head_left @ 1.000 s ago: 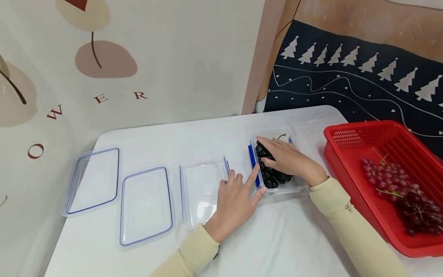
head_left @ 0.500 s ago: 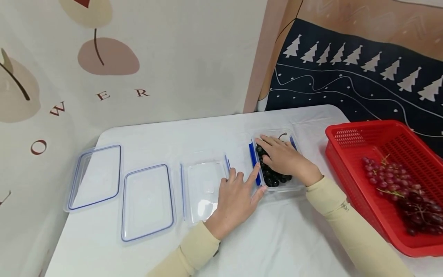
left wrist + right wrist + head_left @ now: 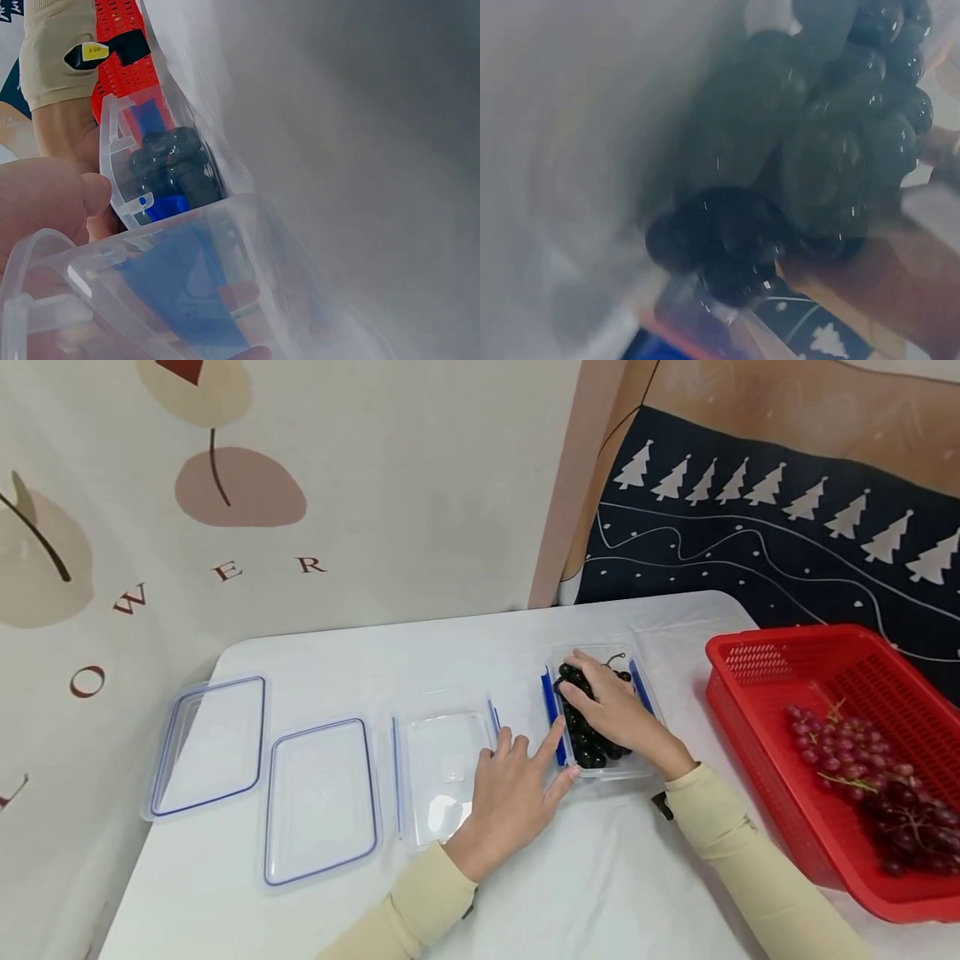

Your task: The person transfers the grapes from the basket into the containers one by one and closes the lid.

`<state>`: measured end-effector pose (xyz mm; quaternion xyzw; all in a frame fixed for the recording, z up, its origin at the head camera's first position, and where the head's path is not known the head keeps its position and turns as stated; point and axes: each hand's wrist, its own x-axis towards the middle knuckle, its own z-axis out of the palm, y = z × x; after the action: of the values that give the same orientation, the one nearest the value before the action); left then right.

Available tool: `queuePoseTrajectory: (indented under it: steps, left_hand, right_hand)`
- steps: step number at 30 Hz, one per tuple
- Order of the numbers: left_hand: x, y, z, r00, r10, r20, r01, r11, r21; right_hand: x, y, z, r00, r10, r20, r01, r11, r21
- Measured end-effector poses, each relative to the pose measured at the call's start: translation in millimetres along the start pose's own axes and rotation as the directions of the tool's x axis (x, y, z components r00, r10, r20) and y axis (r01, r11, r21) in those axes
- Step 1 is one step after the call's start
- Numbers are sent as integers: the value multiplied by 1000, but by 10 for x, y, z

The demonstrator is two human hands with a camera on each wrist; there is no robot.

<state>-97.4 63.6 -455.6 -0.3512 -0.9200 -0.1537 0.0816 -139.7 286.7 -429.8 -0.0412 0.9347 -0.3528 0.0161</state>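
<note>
A clear container (image 3: pixel 633 766) with blue side flaps holds a bunch of black grapes (image 3: pixel 588 747), its stem showing at the back. My right hand (image 3: pixel 618 710) rests on the grapes, thumb and index finger spread apart; some fingertips are hidden. Its skin shows behind the blurred dark grapes (image 3: pixel 825 172) in the right wrist view. My left hand (image 3: pixel 506 797) extends its index finger and thumb to the grape container's near left edge. The rest of that hand lies over the right side of a second clear container (image 3: pixel 438 727), without grapes.
Two clear lids (image 3: pixel 321 802) with blue seals lie at the left; the farther lid (image 3: pixel 210 743) reaches the table edge. A red basket (image 3: pixel 757 760) with red and dark grapes (image 3: pixel 847 743) stands at the right. A patterned cloth wall (image 3: pixel 420 510) rises behind the white table.
My right hand has shifted slightly on the grapes, its thumb and index finger opening apart and uncovering more of the bunch. The left hand has stayed in place.
</note>
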Motion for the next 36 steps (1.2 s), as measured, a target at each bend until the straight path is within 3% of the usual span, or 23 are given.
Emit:
queuePoseTrajectory:
  steps: [9, 17, 23, 26, 36]
  left_hand:
    - [-11, -20, -5, 1000, 1, -1, -1, 1000, 12]
    - [-15, 20, 15, 1000, 6, 11, -6, 1000, 14]
    - [-27, 39, 25, 1000, 2, 29, -3, 1000, 5]
    - [-34, 38, 19, 999, 1, 35, -1, 1000, 12]
    - [-22, -1, -21, 998, -14, 55, 13, 1000, 20]
  right_hand:
    - [62, -69, 14, 991, 114, -71, -106, 988, 113]
    - [40, -50, -67, 985, 170, 28, -172, 969, 177]
    - [44, -10, -113, 988, 129, 88, -143, 974, 173]
    - [49, -7, -130, 988, 109, 110, -124, 982, 145]
    - [89, -184, -179, 979, 153, 131, -137, 982, -127]
